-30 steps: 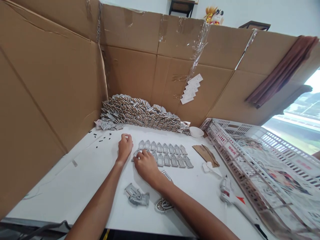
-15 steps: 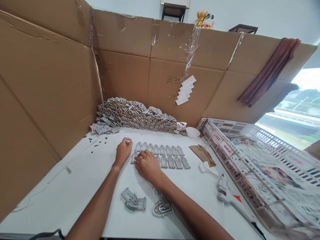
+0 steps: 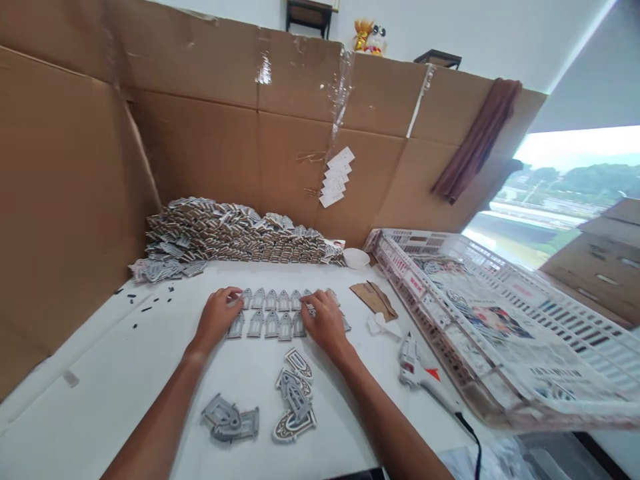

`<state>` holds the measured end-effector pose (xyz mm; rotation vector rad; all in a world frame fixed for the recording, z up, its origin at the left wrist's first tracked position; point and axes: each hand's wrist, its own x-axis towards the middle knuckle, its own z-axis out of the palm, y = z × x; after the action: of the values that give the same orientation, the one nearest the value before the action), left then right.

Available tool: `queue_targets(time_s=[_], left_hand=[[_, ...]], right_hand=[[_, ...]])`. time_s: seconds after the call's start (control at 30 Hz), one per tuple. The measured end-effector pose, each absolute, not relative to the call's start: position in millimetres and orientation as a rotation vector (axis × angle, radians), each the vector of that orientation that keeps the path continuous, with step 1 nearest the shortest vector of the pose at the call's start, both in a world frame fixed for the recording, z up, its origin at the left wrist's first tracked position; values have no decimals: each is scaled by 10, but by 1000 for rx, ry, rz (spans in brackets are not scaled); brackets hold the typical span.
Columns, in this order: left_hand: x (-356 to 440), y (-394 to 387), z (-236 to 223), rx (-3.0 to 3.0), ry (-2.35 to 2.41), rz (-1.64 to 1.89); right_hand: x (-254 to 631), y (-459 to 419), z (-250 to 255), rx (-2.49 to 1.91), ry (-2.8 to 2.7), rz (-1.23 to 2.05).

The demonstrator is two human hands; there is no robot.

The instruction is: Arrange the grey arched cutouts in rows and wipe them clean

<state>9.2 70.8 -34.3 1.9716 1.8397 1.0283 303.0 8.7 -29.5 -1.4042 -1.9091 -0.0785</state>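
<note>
Two piles of grey pieces (image 3: 295,397) lie towards the front edge of the desk (image 3: 100,400). Beyond, the left hand (image 3: 219,315) curls at the left end of two rows (image 3: 271,325), the right hand (image 3: 324,321) over their right part; grips unclear. A heap (image 3: 230,233) lines the back edge.

The right hand (image 3: 324,323) is covering part of the two rows of grey arched pieces (image 3: 271,300) near their right end, and its fingers are hiding what they are touching. The left hand (image 3: 217,317) is overlapping the left end, leaving its grip unclear. Both forearms (image 3: 385,417) are running off the bottom edge, where a dark object (image 3: 361,475) is barely showing. The right edge is cropping the crate (image 3: 550,420) and cardboard boxes (image 3: 600,257); the top edge is cutting a shelf (image 3: 310,16). Print on the paper slips (image 3: 337,177) is appearing too small for reading, and black bits (image 3: 135,326) are looking too tiny to identify.
</note>
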Motion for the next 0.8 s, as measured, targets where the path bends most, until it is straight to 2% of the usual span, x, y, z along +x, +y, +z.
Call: queue_targets(time_s=[0.8], left_hand=[[169,782,-267,2146,1929,911]], right_hand=[[2950,52,-213,-1464,-2010,45]])
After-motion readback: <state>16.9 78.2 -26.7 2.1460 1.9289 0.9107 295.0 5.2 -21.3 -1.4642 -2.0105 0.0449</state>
